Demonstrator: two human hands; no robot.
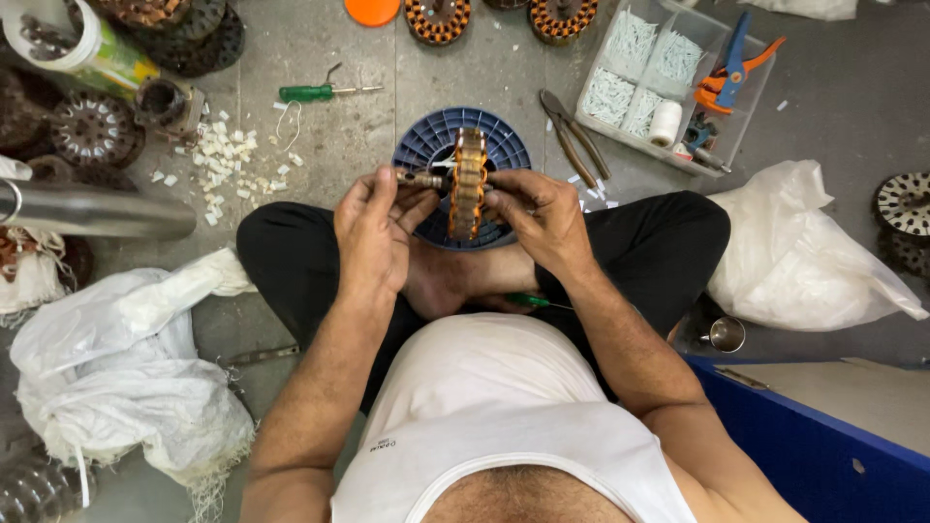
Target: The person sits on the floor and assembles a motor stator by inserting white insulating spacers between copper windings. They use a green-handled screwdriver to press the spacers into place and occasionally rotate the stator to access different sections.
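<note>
Holding a wound stator (469,184) upright on edge, directly above the blue spool (436,140) on the floor. Left hand (373,232) closed on the short metal shaft (418,179) sticking out of the stator's left face; right hand (538,218) curled against its right face, fingertips on the copper-coloured windings. Best done, by the look of it, with the shaft kept level and steady, the stator turned slot by slot, and the right fingertips pressing lightly so the winding is not scraped. Left of the spool: white cloth sacks (116,368), a grey pipe (97,213), dark bare cores (92,126), a scatter of white paper scraps (223,160) and a green-handled screwdriver (315,93). Just right of the spool: pliers (573,131) lying on the floor. Further right of it: a clear compartment tray (596,121) with white slips, a small roll and an orange-and-blue cutter (731,73), then a white plastic bag (804,252) and a small steel cup (727,334). Below the spool: crossed legs in black trousers, with a second green-handled tool (528,301) resting in the lap. Little room for the elbows between the sacks and the bag; pliers near the right knee likely to get knocked.
</note>
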